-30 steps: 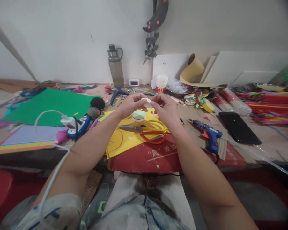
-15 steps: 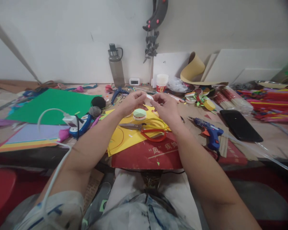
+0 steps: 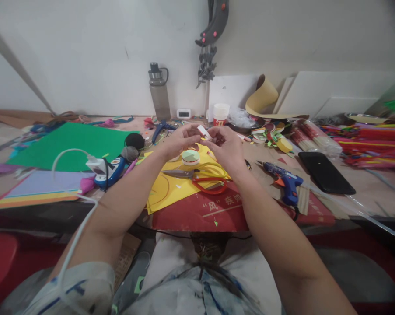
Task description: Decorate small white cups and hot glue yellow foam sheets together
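Above the middle of the table, my left hand (image 3: 183, 141) and my right hand (image 3: 228, 146) meet, both with closed fingers. Between their fingertips is a small white piece with a red edge (image 3: 204, 132), tilted; the fingers partly cover it. Just below lies a round white piece with a pale green top (image 3: 190, 156). Red-handled scissors (image 3: 211, 184) rest partly on yellow paper (image 3: 158, 194), blades pointing left. A blue glue gun (image 3: 287, 181) lies to the right of my right forearm.
A black phone (image 3: 326, 173) lies at the right, near colourful pipe cleaners (image 3: 377, 144). Along the back stand a grey water bottle (image 3: 159, 98) and stacked paper cups (image 3: 221, 113). Green paper (image 3: 72, 144) and a blue power strip (image 3: 110, 173) with a white cable are at the left.
The white piece has been turned between my fingers: its red edge now shows and it slants. Both hands have stayed nearly in place. The view has shifted slightly.
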Demonstrator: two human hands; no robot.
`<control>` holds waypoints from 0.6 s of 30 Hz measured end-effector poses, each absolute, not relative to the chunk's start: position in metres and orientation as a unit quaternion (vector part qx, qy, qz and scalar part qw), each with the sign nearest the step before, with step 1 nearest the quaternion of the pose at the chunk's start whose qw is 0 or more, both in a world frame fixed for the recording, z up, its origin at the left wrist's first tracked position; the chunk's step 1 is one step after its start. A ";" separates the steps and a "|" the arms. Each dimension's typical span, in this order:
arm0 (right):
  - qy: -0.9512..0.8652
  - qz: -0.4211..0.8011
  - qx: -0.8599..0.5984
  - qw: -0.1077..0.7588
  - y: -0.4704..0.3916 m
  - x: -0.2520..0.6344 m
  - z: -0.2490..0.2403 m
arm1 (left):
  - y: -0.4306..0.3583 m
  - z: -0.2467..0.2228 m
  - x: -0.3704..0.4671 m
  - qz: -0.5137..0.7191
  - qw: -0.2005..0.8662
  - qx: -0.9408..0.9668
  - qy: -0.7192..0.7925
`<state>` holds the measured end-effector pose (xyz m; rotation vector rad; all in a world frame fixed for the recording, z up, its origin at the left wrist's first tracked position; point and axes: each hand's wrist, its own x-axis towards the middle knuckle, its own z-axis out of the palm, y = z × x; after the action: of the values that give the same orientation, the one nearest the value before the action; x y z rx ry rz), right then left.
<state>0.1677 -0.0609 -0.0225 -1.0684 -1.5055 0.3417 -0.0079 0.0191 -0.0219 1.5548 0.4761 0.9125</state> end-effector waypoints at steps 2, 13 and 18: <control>-0.647 0.177 -0.445 0.593 -0.059 0.167 -0.024 | 0.020 -0.022 -0.008 0.412 0.581 0.667 0.220; -0.567 0.289 -0.450 0.627 -0.049 0.176 -0.026 | 0.032 -0.006 -0.030 0.289 0.402 0.816 0.300; -0.564 0.270 -0.477 0.618 -0.044 0.180 -0.032 | 0.045 -0.019 -0.038 0.204 0.260 0.893 0.306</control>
<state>0.1796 -0.0444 -0.0320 -1.0982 -1.2971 0.6218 -0.0377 0.0455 -0.0193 2.4177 0.8279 0.5538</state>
